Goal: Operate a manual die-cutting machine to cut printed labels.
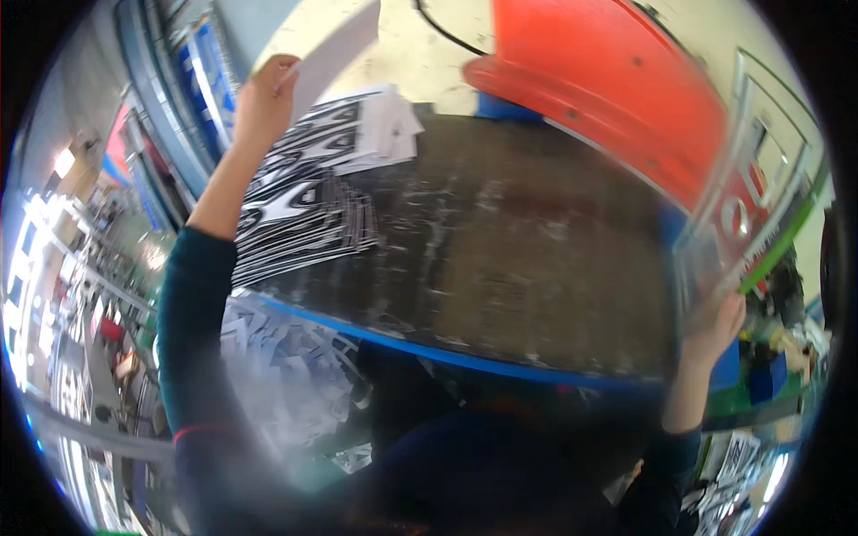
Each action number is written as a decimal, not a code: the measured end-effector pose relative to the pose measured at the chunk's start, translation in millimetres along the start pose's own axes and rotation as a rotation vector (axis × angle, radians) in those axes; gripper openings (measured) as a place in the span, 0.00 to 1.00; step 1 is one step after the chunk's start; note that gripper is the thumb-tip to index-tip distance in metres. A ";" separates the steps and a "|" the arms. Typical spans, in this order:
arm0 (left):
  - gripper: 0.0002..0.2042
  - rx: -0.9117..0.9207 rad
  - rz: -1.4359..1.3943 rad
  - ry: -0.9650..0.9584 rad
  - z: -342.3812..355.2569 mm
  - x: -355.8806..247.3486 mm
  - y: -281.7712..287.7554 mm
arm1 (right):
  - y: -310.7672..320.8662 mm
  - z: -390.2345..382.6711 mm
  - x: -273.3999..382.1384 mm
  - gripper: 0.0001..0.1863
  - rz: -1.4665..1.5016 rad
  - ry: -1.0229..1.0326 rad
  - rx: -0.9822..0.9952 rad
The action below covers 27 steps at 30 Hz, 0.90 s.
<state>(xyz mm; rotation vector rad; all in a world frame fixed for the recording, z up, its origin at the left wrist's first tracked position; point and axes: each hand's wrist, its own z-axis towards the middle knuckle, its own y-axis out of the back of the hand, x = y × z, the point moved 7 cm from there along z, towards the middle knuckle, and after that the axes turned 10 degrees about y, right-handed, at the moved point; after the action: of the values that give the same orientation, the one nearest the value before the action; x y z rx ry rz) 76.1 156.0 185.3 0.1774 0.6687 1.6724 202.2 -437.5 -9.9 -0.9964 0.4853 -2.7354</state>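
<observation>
My left hand (266, 103) is raised at the upper left, pinching a white sheet (332, 49) that bends upward and to the right. Below it, stacks of black-and-white patterned sheets (299, 205) lie fanned on the left part of a dark, scuffed worktop (536, 286), with plain white pieces (384, 134) on top at the back. At the right edge, my right hand (715, 330) is closed on the lower end of an upright pale frame or panel (710, 241) with cut-out openings, partly blurred, with a green strip along its outer side.
A large red panel (608, 80) stands behind the worktop, with a black cable (451, 36) beside it. Long grey rails (156, 107) lean at the left. White scraps (286, 375) are heaped below the worktop's blue front edge (411, 348). Cluttered workshop equipment lines both sides.
</observation>
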 end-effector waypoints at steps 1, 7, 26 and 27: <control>0.11 0.014 -0.100 -0.043 -6.2 -37.9 0.9 | 2.7 -0.3 -1.3 0.27 -0.063 0.002 -0.018; 0.17 0.257 -0.293 -0.481 -127.9 -210.9 -28.7 | -19.0 2.8 16.2 0.30 -0.237 0.047 0.037; 0.40 1.072 -0.348 -0.554 -257.2 -277.8 -58.7 | -46.0 12.2 37.7 0.31 -0.180 0.183 0.180; 0.41 1.080 -0.337 -0.532 -251.7 -272.7 -53.5 | -49.2 13.6 38.8 0.29 -0.212 0.183 0.193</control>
<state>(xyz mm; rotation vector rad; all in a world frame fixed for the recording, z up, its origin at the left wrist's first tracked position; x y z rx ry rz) 64.4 -179.8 18.7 1.1588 1.0482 0.7405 178.5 -406.1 40.7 -0.7949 0.1428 -3.0077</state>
